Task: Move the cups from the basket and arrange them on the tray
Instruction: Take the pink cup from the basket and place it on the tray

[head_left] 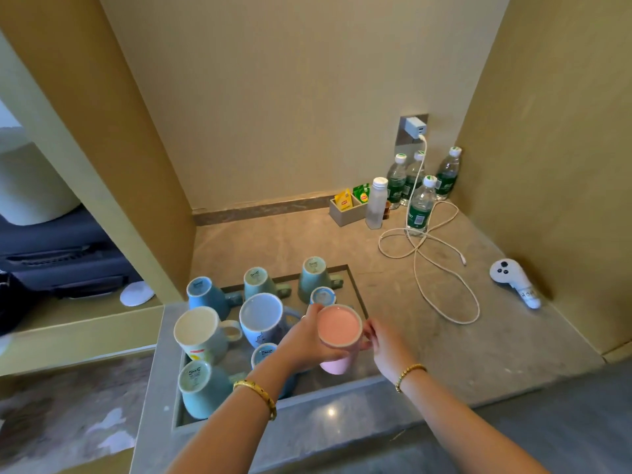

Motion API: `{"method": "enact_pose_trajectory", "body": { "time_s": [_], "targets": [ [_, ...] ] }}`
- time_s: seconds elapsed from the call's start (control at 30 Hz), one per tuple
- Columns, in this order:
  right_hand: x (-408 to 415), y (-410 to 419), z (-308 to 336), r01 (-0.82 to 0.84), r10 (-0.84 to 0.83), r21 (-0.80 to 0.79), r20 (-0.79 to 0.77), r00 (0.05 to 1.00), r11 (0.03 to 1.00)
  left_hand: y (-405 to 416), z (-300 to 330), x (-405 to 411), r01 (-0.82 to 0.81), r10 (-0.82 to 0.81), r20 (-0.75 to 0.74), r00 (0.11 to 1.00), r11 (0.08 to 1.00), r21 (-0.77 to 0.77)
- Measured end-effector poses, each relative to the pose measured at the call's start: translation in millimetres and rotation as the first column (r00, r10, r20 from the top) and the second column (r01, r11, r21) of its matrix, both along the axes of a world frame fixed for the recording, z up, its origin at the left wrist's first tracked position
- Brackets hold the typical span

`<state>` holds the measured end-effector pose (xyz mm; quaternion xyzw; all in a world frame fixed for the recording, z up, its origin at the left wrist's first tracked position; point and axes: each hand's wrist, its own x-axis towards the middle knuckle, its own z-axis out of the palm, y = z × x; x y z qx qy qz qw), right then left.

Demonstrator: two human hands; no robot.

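A pink cup [338, 328] stands upside down over the right part of the dark tray [355, 285] sunk into the counter. My left hand [306, 340] grips its left side, fingers curled round the wall. My right hand [379, 340] holds its right side at the handle. Several blue and green cups stand upside down on the tray: a blue one [205, 295] at the back left, a green one [314, 275] at the back right, a cream cup [200, 331], a large pale blue mug [263, 318] and a teal one [201, 388] in front. No basket is in view.
Several water bottles [420, 206], a white bottle [376, 203], a tea-bag box [347, 208] and a charger with a looped white cable [427, 265] occupy the back right of the counter. A white controller [514, 280] lies by the right wall. A wooden partition [130, 165] rises left of the tray.
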<state>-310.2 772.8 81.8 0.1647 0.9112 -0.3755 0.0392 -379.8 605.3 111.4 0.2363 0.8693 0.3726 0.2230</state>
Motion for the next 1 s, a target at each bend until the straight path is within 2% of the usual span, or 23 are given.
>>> {"method": "enact_pose_trajectory", "body": {
  "time_s": [0.17,0.47,1.0],
  "targets": [
    [-3.8,3.2,-9.8,-0.054,0.051,0.072,0.048,0.998,0.996,-1.7,-13.1,5.8,-0.016,0.016,0.023,1.000,1.000,-0.009],
    [-8.2,8.2,-17.7,-0.121,0.113,0.087,0.090,0.989,0.989,3.0,-20.2,2.9,0.002,0.000,0.030,1.000,0.997,-0.083],
    [1.7,13.2,-27.9,-0.166,0.156,0.130,0.081,0.984,0.978,7.4,-21.5,12.8,0.081,-0.083,0.007,0.997,0.947,-0.311]
  ]
}}
